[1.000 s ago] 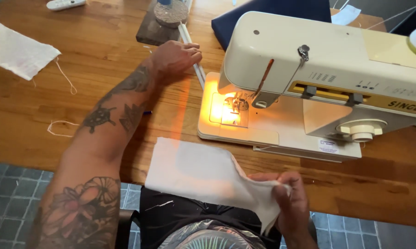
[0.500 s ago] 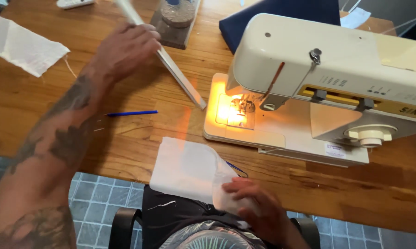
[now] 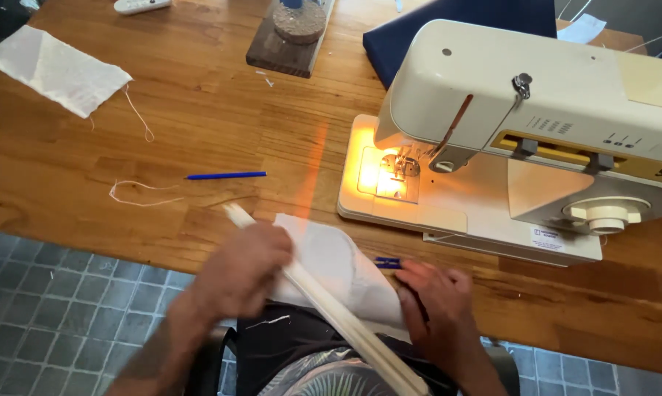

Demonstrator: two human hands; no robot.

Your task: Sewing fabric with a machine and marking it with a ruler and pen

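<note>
The left hand (image 3: 239,275), blurred, is closed around a long pale wooden stick (image 3: 331,312) and holds it slantwise over a piece of white cloth (image 3: 331,264) lying at the near edge of the tabletop (image 3: 199,132). The right hand (image 3: 437,301) rests palm down on the cloth's right side, fingers spread and gripping nothing. Just beside its fingertips lies a small blue clip (image 3: 387,262). A cream sewing machine (image 3: 521,132) stands behind, its lamp lit. A blue pen (image 3: 226,175) lies to the left.

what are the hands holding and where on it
The left hand grips a long pale stick near its upper end. The right hand rests on the white fabric at its right edge.
</note>
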